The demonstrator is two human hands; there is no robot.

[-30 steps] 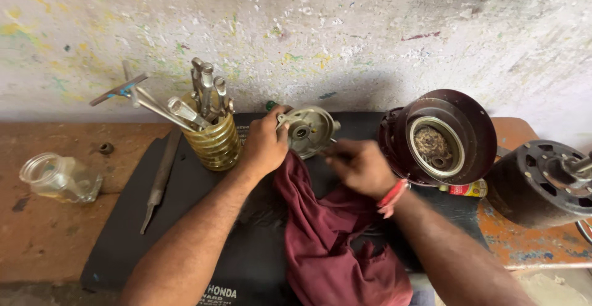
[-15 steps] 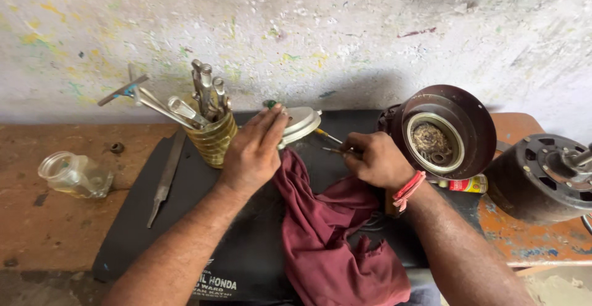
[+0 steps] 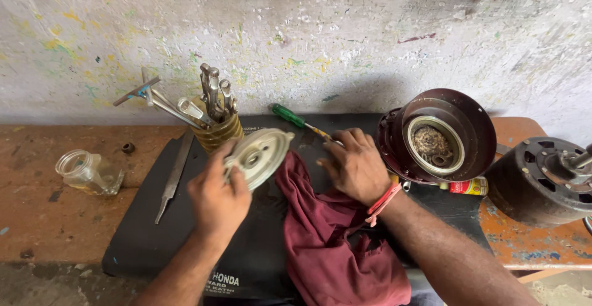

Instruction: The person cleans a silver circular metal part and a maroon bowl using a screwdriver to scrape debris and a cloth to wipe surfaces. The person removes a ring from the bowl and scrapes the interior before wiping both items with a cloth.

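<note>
A round, pale metal cover [image 3: 259, 156] with a hollow hub sits tilted above the black mat [image 3: 154, 238], face turned up so its inside shows. The left hand [image 3: 217, 194] grips its lower rim. The right hand [image 3: 356, 165] closes on a green-handled screwdriver [image 3: 297, 121], resting on a maroon rag [image 3: 336, 244] spread beneath as padding. Beside stand a dark, bowl-shaped motor housing [image 3: 441, 136] and a ribbed tin of spanners [image 3: 214, 124] on the worn worktop [image 3: 49, 213].

Bare forearms, red thread band [image 3: 383, 202] around right wrist
</note>
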